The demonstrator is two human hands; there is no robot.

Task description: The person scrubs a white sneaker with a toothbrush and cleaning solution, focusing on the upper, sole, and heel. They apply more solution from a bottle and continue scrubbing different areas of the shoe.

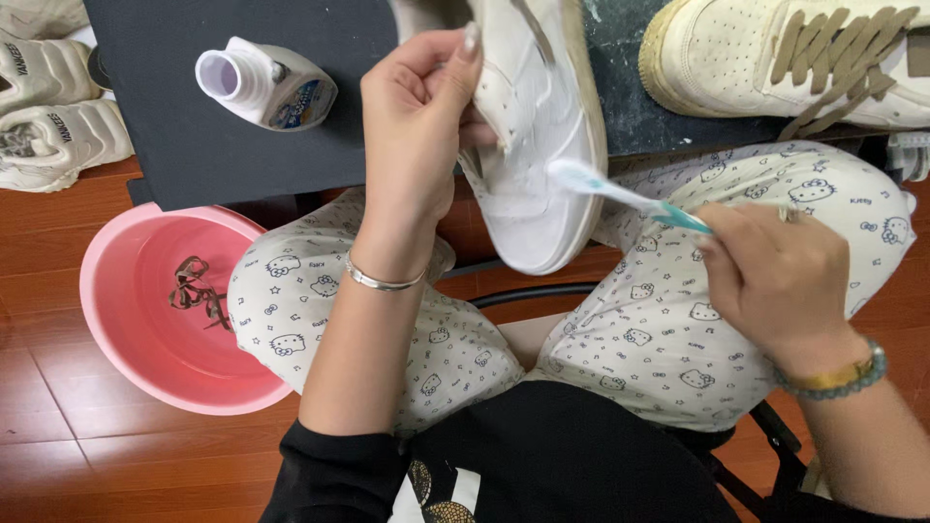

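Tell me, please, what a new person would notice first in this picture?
First, the white shoe at centre top, gripped by the left hand, while the right hand presses a teal toothbrush onto its side. Next, the pink basin on the wooden floor at lower left, with brown laces lying inside.

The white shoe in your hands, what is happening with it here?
A seated person holds a white shoe over their lap with the left hand. The right hand presses a toothbrush against the shoe's side. A second shoe with its laces in and an open white bottle lie on the dark table. A pink basin on the floor holds brown laces.
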